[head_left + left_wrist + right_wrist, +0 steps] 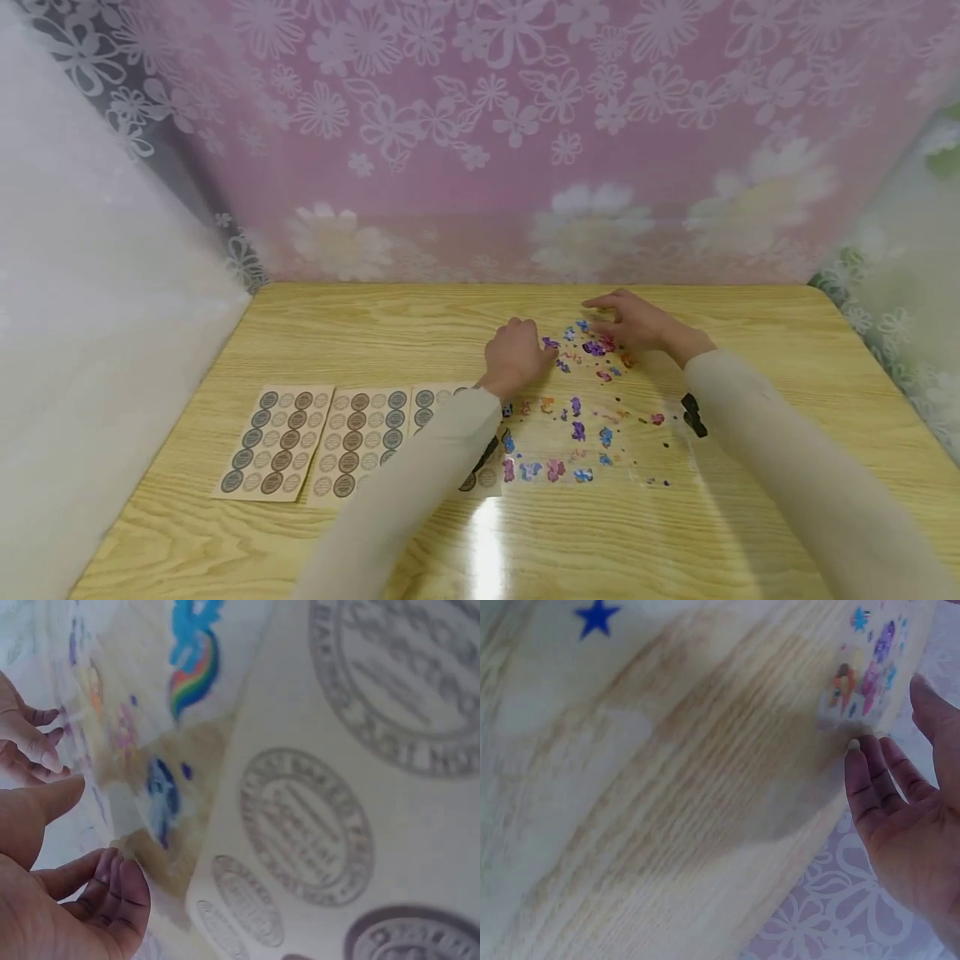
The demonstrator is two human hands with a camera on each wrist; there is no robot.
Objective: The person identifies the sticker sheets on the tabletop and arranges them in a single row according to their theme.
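Observation:
A small clear sheet of colourful cartoon pony stickers (594, 348) lies toward the back of the table, between the two hands. My left hand (517, 357) is at its left side, thumb toward the stickers. In the left wrist view the left fingers (112, 889) bend loosely, apart from the raised thumb. My right hand (633, 321) is over the sheet's right side, thumb and fingers spread. The right wrist view shows the right fingertips (866, 742) right by the edge of the sticker sheet (862, 675), with the thumb held apart.
More clear pony sticker sheets (577, 432) lie nearer on the table. To the left are three paper sheets of round brown and grey labels (273, 442), the rightmost partly hidden by the left sleeve (420, 483). A pink flowered curtain (480, 167) hangs behind the table's back edge.

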